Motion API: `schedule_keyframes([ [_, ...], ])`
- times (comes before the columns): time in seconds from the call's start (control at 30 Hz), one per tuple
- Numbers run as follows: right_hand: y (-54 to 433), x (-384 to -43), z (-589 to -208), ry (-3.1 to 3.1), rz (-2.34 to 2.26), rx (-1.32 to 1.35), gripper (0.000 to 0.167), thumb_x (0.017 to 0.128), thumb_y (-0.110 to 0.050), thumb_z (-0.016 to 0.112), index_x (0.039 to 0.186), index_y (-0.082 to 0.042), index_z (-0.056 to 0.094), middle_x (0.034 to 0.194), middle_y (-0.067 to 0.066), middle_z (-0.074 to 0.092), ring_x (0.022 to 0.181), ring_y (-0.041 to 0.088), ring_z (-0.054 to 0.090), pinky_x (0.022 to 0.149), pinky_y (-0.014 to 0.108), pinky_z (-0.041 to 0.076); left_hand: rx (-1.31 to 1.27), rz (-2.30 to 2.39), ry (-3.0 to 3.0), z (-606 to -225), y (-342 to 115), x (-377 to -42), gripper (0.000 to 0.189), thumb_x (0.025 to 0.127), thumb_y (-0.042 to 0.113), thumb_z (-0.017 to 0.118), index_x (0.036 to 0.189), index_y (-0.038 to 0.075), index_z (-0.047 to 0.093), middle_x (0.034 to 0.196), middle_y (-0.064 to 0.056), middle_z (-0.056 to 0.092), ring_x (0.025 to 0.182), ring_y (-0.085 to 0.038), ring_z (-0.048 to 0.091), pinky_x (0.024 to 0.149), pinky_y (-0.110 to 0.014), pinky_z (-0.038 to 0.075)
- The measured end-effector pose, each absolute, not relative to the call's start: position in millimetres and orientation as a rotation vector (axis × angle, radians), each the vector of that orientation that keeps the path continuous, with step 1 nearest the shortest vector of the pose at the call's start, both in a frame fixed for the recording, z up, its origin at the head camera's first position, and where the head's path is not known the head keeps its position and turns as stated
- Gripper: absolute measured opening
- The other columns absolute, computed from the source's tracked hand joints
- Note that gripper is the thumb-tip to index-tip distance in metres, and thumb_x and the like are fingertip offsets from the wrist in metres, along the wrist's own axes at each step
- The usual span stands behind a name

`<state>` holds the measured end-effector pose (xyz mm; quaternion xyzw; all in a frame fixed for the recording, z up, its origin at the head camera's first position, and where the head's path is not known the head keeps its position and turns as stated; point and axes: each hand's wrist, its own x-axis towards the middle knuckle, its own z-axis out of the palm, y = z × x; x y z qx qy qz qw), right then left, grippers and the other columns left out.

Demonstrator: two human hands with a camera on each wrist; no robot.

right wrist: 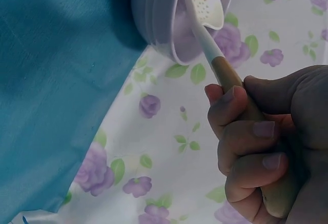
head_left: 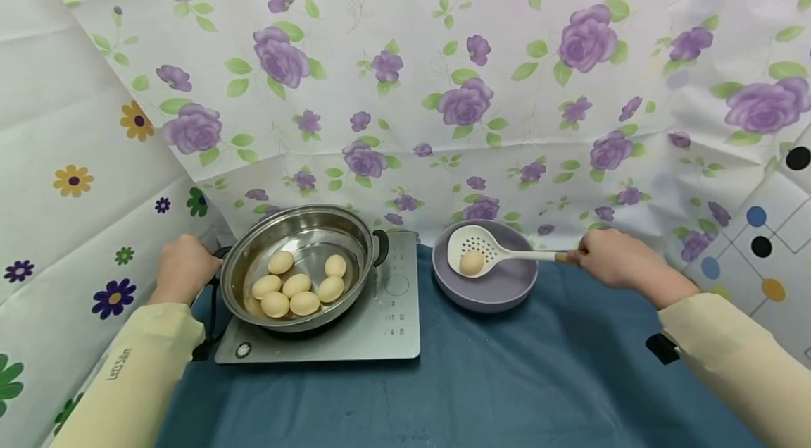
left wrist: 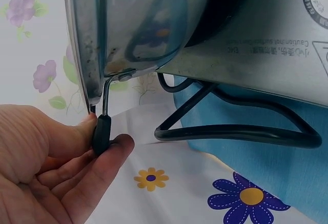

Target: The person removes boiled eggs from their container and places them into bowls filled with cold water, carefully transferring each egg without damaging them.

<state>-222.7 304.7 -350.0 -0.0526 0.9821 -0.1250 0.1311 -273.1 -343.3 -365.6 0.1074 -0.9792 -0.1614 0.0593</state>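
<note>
My left hand (head_left: 184,268) grips the black side handle (left wrist: 102,134) of a steel pot (head_left: 236,293), thumb on one side and fingers on the other. Inside the pot several pale eggs (head_left: 297,284) lie in shallow water. With curled fingers my right hand (head_left: 613,258) holds the wooden handle (right wrist: 226,75) of a white slotted spoon (head_left: 505,252). One egg (head_left: 471,263) rests in the spoon's perforated bowl, over a purple bowl (head_left: 488,303). In the right wrist view, that bowl and egg are cut off by the top edge.
The pot stands on a flat silver induction cooker (head_left: 395,321), its black cord (left wrist: 241,134) looping out at the left. A blue cloth (head_left: 481,384) covers the table. Flower-print sheeting (head_left: 405,117) rises behind and on the left.
</note>
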Motion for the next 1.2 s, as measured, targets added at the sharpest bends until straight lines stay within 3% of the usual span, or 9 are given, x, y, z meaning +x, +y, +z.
schedule_keyframes([
  [0.23, 296.9, -222.8, -348.7, 2.877, -0.298, -0.168, 0.028, 0.096, -0.029, 0.048, 0.082, -0.012, 0.066, 0.056, 0.002, 0.044, 0.045, 0.012, 0.031, 0.043, 0.029, 0.028, 0.346, -0.483, -2.977, -365.3, -342.9, -273.7, 0.042, 0.078, 0.018, 0.068, 0.046, 0.011, 0.043, 0.044, -0.004, 0.047, 0.049, -0.023, 0.049, 0.045, -0.031, 0.037],
  [0.53, 291.2, -220.0, -345.6, 2.983, -0.189, -0.207, 0.028, 0.096, -0.018, 0.043, 0.08, -0.011, 0.065, 0.058, 0.004, 0.048, 0.047, 0.016, 0.039, 0.044, 0.03, 0.031, 0.357, -0.48, -2.985, -365.0, -342.9, -274.4, 0.041, 0.077, 0.018, 0.068, 0.046, 0.01, 0.043, 0.045, -0.004, 0.047, 0.048, -0.023, 0.049, 0.045, -0.031, 0.037],
  [0.83, 289.3, -219.7, -346.8, 3.032, -0.105, -0.227, 0.028, 0.096, -0.019, 0.044, 0.08, -0.011, 0.065, 0.057, 0.004, 0.048, 0.047, 0.016, 0.04, 0.044, 0.03, 0.03, 0.365, -0.48, -2.991, -363.5, -342.5, -273.0, 0.042, 0.078, 0.018, 0.067, 0.046, 0.012, 0.04, 0.044, -0.002, 0.043, 0.047, -0.022, 0.047, 0.044, -0.031, 0.036],
  [1.2, 287.3, -216.2, -345.7, 3.088, -0.036, -0.242, 0.026, 0.096, -0.021, 0.047, 0.077, -0.013, 0.064, 0.055, 0.003, 0.047, 0.044, 0.016, 0.039, 0.041, 0.03, 0.029, 0.378, -0.498, -3.004, -362.6, -341.2, -272.7, 0.039, 0.078, 0.019, 0.068, 0.048, 0.01, 0.045, 0.047, -0.006, 0.05, 0.05, -0.024, 0.05, 0.045, -0.031, 0.038],
])
